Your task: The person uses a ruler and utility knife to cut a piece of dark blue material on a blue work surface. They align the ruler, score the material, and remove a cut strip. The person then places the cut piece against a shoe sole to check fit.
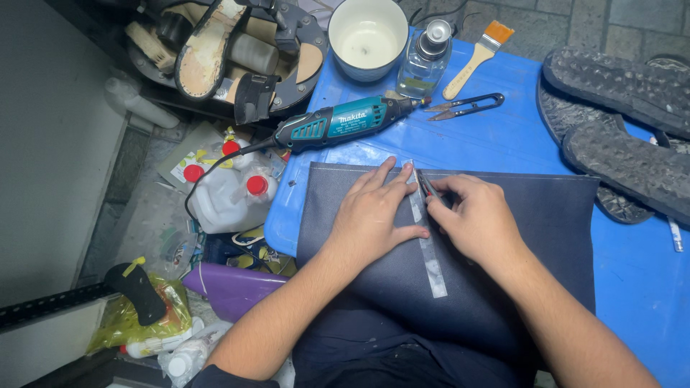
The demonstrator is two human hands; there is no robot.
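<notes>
Cutting step: left hand (374,215) flat, pinning dark sheet (546,223) by steel ruler (429,248); right hand (474,215) grips small knife (425,185). Next needs steady pull along ruler.

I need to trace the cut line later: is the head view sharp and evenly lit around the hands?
Head view: left hand, right hand and clear ruler are sharp and brightly lit; mild glare on the blue table cover; the left floor area falls into shadow.

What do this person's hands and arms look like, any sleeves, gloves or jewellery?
Both are bare. The left hand and right hand wear no gloves, and no rings or watch show. The forearms are uncovered down to the frame's edge; only a bit of dark cloth shows near the left elbow, possibly a rolled sleeve. Nails are short.
</notes>
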